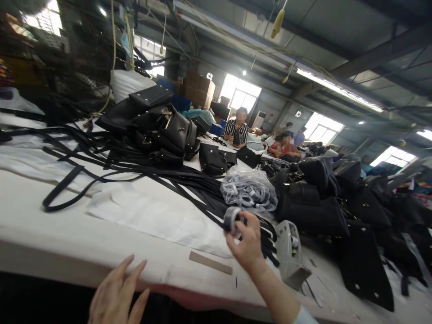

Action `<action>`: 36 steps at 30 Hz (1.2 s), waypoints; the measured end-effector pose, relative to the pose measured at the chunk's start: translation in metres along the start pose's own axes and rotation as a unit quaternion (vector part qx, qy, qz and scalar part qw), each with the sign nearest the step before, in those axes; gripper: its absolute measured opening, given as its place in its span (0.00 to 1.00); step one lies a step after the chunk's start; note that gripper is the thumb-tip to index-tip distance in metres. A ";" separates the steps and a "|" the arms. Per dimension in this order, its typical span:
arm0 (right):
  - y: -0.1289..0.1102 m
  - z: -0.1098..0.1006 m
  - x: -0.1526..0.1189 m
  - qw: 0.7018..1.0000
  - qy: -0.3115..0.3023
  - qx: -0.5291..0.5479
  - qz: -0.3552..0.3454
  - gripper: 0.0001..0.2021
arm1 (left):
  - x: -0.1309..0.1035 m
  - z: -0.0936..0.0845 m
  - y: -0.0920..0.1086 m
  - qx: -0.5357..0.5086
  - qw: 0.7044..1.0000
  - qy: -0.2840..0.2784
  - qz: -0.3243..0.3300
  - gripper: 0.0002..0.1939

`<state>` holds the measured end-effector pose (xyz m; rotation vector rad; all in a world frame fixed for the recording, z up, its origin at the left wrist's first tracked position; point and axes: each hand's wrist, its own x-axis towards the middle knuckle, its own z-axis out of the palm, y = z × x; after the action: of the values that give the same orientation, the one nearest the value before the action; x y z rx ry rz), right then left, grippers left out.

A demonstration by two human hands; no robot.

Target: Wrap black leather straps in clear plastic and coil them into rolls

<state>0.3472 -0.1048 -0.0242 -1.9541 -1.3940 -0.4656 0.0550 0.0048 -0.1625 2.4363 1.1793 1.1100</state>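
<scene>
My right hand (248, 238) grips a small coiled roll (231, 219), dark with a pale, shiny band, over the worktable. Whether it is a wrapped strap or a roll of tape I cannot tell. Just behind it lies a clear plastic bag (249, 189) filled with similar coils. Long black straps (189, 180) run across the table up to this hand. My left hand (118, 294) is at the table's front edge, fingers spread, holding nothing. Between the hands a flat grey-brown strip (211, 263) rests on the white table cover (158, 261).
Black handbags (168, 130) are heaped at the back left, and more black bags (313, 202) crowd the right side. A grey tape dispenser (289, 252) stands right of my forearm. White cloth (162, 220) lies flat in front. Other people (235, 130) sit farther back.
</scene>
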 end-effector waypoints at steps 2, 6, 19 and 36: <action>0.050 -0.006 0.049 0.995 0.003 -0.102 -0.001 0.07 | 0.039 0.001 -0.004 0.061 0.998 0.012 0.008 0.25; 0.136 0.010 0.129 0.958 -0.193 -0.203 0.060 0.13 | 0.099 0.018 -0.002 0.124 0.992 0.030 -0.025 0.26; 0.241 0.116 0.234 0.931 -0.251 -0.237 0.120 0.19 | 0.113 0.064 -0.022 0.222 0.972 -0.037 -0.067 0.30; 0.112 0.016 0.105 0.985 -0.135 -0.091 -0.060 0.12 | 0.118 0.041 -0.005 0.093 0.994 -0.031 -0.056 0.25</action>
<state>0.4873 -0.0435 -0.0052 -2.1512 -1.6974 -0.4073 0.1279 0.1013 -0.1300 2.4818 1.4381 0.9244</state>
